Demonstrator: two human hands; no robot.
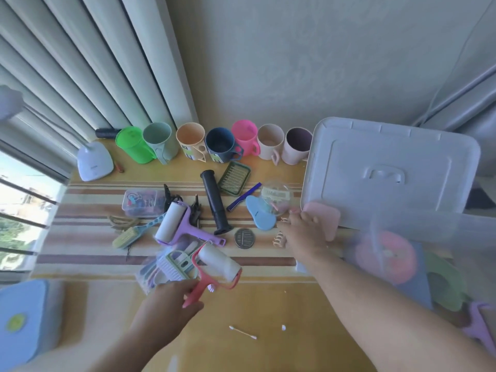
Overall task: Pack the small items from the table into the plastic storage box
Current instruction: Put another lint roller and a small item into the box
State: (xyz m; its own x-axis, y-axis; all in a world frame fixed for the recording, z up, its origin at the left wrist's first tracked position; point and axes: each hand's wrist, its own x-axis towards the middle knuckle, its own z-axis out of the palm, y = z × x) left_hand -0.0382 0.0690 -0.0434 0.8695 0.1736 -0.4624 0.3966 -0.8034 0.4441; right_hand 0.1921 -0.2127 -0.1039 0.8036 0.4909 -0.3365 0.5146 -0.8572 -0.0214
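My left hand (171, 299) grips the red lint roller (217, 267); right hand (303, 229) rests on the pink pad (328, 218) (grip unclear). Swinging over to the storage box (442, 232) could knock stuff off.

Wall (308, 55) plain, pale | curtain (88, 63) pleated, far left | window (18, 208) bright with daylight, bars across, greenery outside | table (268, 312) yellow, striped band mid-way
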